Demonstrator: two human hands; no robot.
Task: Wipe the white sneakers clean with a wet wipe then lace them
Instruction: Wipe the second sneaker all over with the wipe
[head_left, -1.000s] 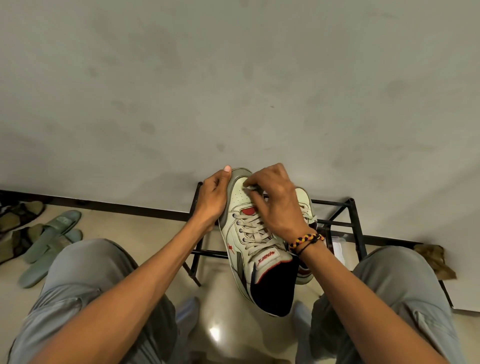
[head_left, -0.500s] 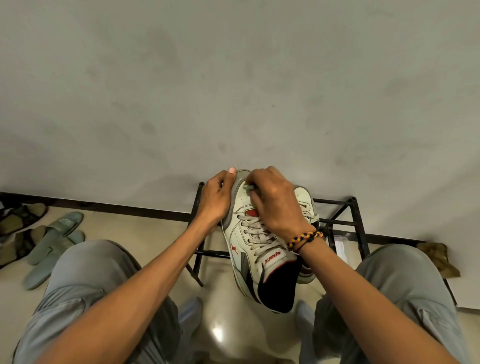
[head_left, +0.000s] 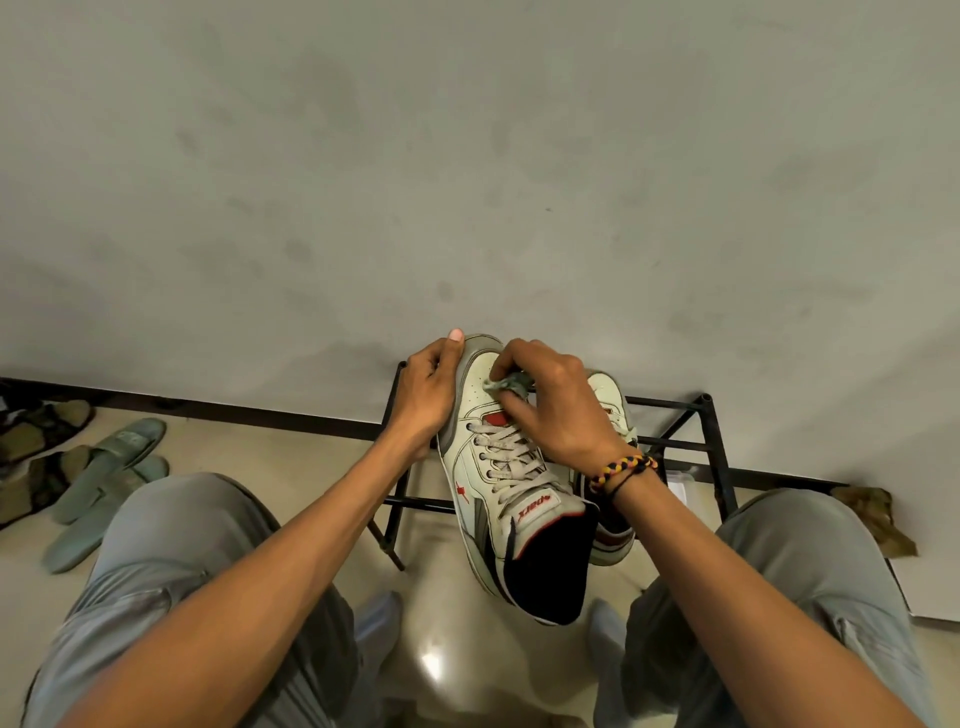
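A white sneaker (head_left: 514, 488) with red and grey trim, laced, is held up in front of me, toe pointing away. My left hand (head_left: 427, 397) grips its left side near the toe, thumb up along the sole edge. My right hand (head_left: 550, 408) presses a crumpled, dirty wet wipe (head_left: 506, 385) onto the toe cap. The second white sneaker (head_left: 608, 410) stands behind my right hand on the black metal rack (head_left: 711, 447), mostly hidden.
A grey wall fills the view ahead. Green slippers (head_left: 98, 483) and dark sandals (head_left: 36, 441) lie on the floor at the left. A brown crumpled thing (head_left: 878, 512) sits at the right by the wall. My knees flank the shoe.
My right hand has shifted slightly on the toe cap, so the wipe now shows under its fingers. The sneaker and my left hand have stayed almost where they were.
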